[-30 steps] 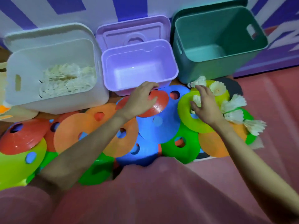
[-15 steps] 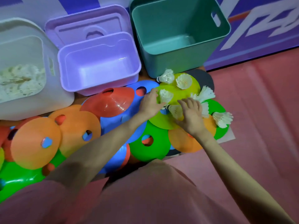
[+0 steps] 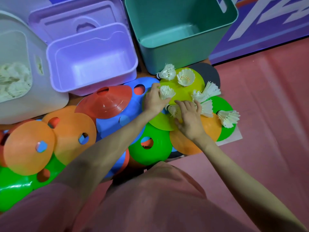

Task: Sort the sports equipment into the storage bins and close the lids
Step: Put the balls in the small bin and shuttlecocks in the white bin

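Several white shuttlecocks lie on a yellow-green disc cone in front of the teal bin. My left hand is closed around one shuttlecock. My right hand lies over another shuttlecock, fingers curled on it. More shuttlecocks sit at the disc's far edge and at the right. The purple bin stands with nothing inside. The white bin at left holds shuttlecocks.
Flat disc cones in orange, red, blue and green overlap across the floor. A purple lid leans behind the purple bin. Pink mat lies to the right. My pink-clothed knees fill the bottom.
My left hand left the red cone, crossed right and closed on a shuttlecock. My right hand shifted onto another shuttlecock. The view panned right.
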